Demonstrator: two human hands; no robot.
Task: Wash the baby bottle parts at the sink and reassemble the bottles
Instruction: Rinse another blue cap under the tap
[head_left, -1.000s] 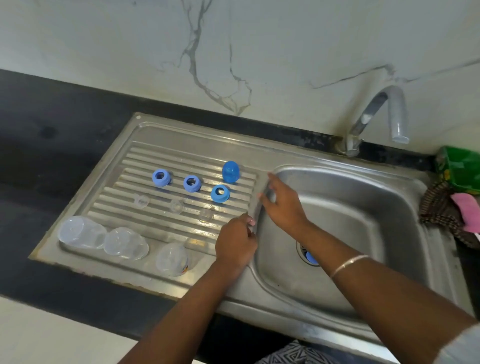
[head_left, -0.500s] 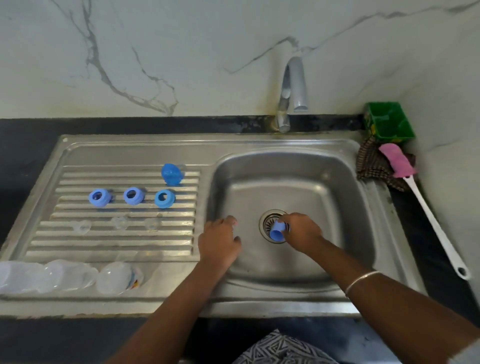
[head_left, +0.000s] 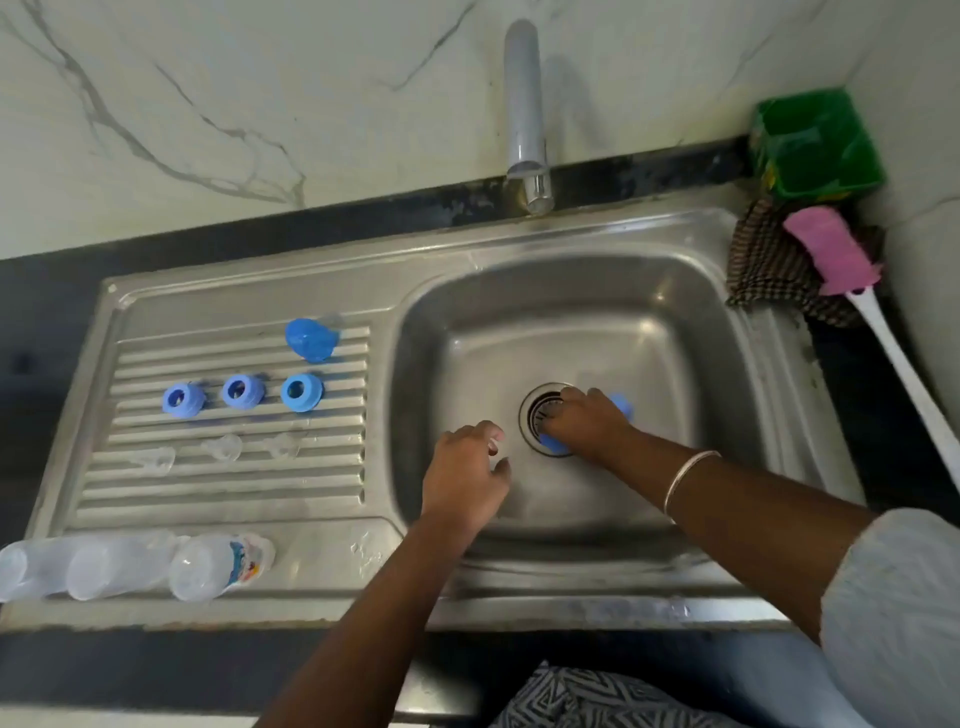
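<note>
My right hand (head_left: 587, 423) is down in the steel sink basin (head_left: 675, 353), closed over a blue bottle cap (head_left: 555, 442) at the drain (head_left: 540, 408); another bit of blue (head_left: 622, 402) shows behind the fingers. My left hand (head_left: 467, 478) hovers over the basin's left side, fingers loosely curled and holding nothing. On the ribbed drainboard (head_left: 228, 493) sit three blue collar rings (head_left: 242, 391), a blue cap (head_left: 310, 339) and three clear teats (head_left: 223, 447). Three clear bottles (head_left: 208, 566) lie along the front left edge.
The tap (head_left: 525, 114) stands at the back with no water running. At the right corner are a green box (head_left: 815, 145), a checked cloth (head_left: 769, 265) and a pink bottle brush (head_left: 831, 249) with a long white handle. Black counter surrounds the sink.
My view swung from the drainboard to above the basin. My right hand went from the basin's left rim down to the drain and closed on the blue cap; my left hand followed over the basin.
</note>
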